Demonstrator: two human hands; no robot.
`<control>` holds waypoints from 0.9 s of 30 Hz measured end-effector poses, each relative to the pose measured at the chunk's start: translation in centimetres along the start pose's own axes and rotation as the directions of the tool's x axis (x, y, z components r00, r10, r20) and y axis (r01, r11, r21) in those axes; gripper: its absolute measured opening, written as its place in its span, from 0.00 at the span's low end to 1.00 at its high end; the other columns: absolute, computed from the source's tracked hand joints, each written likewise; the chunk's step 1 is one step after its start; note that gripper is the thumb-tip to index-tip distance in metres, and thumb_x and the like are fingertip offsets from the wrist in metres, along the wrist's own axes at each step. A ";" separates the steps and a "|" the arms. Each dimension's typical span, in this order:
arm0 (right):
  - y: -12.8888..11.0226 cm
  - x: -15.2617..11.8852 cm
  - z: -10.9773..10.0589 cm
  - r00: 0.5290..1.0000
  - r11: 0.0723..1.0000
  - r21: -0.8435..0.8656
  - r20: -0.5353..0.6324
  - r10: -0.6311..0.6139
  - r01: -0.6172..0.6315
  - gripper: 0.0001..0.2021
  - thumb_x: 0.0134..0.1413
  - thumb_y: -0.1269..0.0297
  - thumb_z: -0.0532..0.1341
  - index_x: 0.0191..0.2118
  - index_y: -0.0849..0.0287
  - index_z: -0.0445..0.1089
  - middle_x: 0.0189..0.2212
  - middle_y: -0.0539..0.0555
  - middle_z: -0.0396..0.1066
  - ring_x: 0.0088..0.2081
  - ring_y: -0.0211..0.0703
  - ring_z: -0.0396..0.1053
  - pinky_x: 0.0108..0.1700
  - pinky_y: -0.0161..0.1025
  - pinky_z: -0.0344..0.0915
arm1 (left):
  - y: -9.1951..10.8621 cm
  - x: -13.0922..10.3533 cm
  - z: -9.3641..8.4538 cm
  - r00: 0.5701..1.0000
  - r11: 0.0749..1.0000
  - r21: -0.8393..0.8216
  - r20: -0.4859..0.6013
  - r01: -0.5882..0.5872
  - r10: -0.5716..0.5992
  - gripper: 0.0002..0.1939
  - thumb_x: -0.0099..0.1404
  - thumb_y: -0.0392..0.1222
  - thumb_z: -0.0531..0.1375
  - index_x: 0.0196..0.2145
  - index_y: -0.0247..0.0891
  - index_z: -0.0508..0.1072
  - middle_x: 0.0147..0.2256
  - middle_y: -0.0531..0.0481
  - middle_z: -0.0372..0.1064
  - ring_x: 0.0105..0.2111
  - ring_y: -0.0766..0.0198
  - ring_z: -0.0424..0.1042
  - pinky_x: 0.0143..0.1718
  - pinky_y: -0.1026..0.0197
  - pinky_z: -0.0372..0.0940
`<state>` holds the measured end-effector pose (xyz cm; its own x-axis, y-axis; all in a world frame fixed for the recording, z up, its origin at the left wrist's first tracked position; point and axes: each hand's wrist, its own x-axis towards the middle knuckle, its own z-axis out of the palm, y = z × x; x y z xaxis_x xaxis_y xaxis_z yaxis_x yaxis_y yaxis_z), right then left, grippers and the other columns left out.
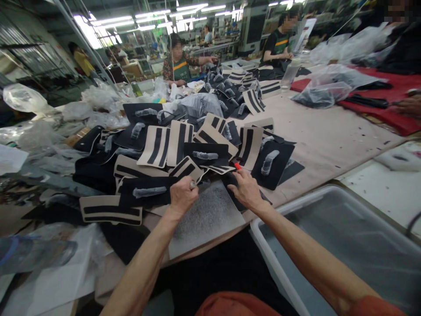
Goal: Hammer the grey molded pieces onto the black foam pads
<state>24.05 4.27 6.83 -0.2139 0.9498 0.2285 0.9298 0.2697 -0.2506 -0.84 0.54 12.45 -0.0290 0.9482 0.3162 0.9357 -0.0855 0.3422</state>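
Observation:
My left hand (183, 194) is closed in a fist at the near edge of the pile. A small greyish piece shows by its thumb; the rest of what it holds is hidden. My right hand (246, 188) has its thumb apart and fingers stretched over a black panel (234, 191). Just beyond its fingertips lies a small red piece, perhaps a handle (237, 166). Between and below my hands is a speckled grey board (207, 215). Around them lie beige panels with black stripes (154, 147) and black panels with plastic-wrapped handles (271, 164).
A translucent plastic bin (342, 237) stands at my right, against the table (332, 136). Clear plastic bags (105, 103) are heaped at the left. Co-workers sit across the table, one person (179, 66) behind the pile. Red cloth (388, 96) lies at the far right.

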 end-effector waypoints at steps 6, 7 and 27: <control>-2.2 -2.9 1.0 0.992 0.992 0.129 -0.125 -0.001 0.017 0.19 0.56 0.61 0.62 0.53 0.62 0.69 0.58 0.65 0.64 0.58 0.61 0.59 0.59 0.56 0.54 | -0.2 3.1 -12.4 0.970 0.798 -0.564 0.020 0.212 -0.243 0.12 0.49 0.47 0.68 0.28 0.40 0.73 0.21 0.56 0.67 0.21 0.65 0.65 0.23 0.62 0.60; -2.4 -3.1 0.9 0.986 0.979 0.204 -0.168 0.020 0.015 0.18 0.58 0.61 0.60 0.52 0.62 0.69 0.57 0.64 0.65 0.59 0.60 0.59 0.60 0.56 0.53 | -0.7 3.2 -13.7 0.948 0.695 -0.657 0.103 0.293 -0.302 0.14 0.46 0.47 0.69 0.30 0.41 0.73 0.22 0.55 0.70 0.21 0.63 0.67 0.23 0.61 0.63; -10.9 -11.6 2.0 0.954 0.864 0.485 0.299 -0.018 -0.136 0.22 0.64 0.53 0.55 0.55 0.63 0.68 0.43 0.61 0.74 0.42 0.50 0.72 0.47 0.45 0.64 | -5.7 -2.5 4.9 0.973 0.978 -0.190 0.226 0.084 -0.039 0.06 0.59 0.43 0.63 0.34 0.41 0.73 0.35 0.49 0.72 0.36 0.60 0.71 0.40 0.60 0.63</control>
<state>15.83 -9.37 4.98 -0.3100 0.9489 -0.0587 0.6872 0.1810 -0.7036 -4.34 0.19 5.40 0.0143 0.9954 0.0944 0.8464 -0.0623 0.5289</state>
